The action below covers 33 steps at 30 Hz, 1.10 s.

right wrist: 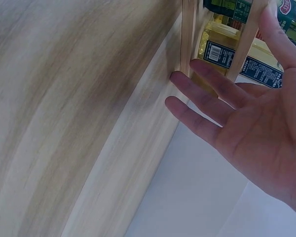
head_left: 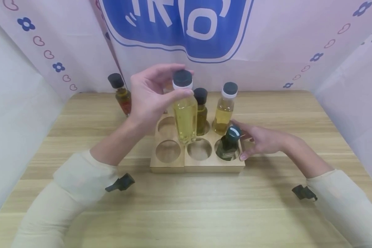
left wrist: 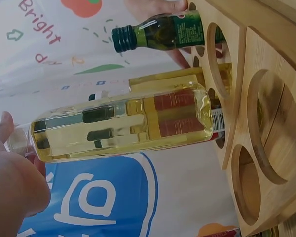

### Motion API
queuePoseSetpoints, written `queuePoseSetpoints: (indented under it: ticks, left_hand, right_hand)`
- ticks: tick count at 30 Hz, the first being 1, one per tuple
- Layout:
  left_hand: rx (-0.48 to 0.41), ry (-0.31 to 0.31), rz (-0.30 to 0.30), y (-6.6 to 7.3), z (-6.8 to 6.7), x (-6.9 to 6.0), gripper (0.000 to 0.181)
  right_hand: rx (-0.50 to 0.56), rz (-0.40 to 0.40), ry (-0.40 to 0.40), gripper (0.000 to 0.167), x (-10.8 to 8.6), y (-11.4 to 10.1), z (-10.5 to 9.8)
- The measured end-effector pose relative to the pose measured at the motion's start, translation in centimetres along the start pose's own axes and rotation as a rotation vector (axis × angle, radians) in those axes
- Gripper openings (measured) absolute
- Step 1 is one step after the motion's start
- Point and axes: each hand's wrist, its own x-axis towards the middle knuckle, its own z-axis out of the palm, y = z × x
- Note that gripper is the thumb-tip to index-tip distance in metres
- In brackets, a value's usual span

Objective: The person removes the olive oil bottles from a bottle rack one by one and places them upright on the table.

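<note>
My left hand (head_left: 147, 94) grips a clear glass bottle of pale yellow oil (head_left: 186, 120) by its neck, below the black cap. The bottle hangs nearly upright over the wooden rack (head_left: 214, 168) with round holes; in the left wrist view its base is close to the holes. My right hand (head_left: 265, 139) rests at the rack's right end, its fingers extended along the side in the right wrist view. Near it, a small dark green bottle (head_left: 227, 148) stands tilted in the front right hole. Behind are a bottle of amber liquid (head_left: 223, 119) and a dark olive bottle (head_left: 201, 120) in back holes.
Left of the rack, partly behind my left wrist, a black-capped bottle with reddish contents (head_left: 124, 100) stands on the wooden table (head_left: 186, 210). A printed white cloth (head_left: 266, 41) hangs along the table's back edge. Several rack holes hold nothing.
</note>
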Motion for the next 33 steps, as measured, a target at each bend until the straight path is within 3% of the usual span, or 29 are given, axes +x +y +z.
queuePoseSetpoints:
  ticks: [7,17,33]
  left_hand:
    - [-0.014,0.021,0.003,0.0,-0.5,0.4,0.044]
    - [-0.085,0.087,-0.08,0.0,-1.0,1.2,0.043]
    - [-0.052,0.119,-0.058,-0.6,-1.7,2.1,0.041]
  right_hand:
    - [-0.012,0.009,0.005,0.124,0.0,0.2,-0.1]
    - [-0.009,0.016,0.004,0.125,0.0,0.2,-0.2]
    - [0.002,0.006,0.0,0.123,0.0,0.2,-0.1]
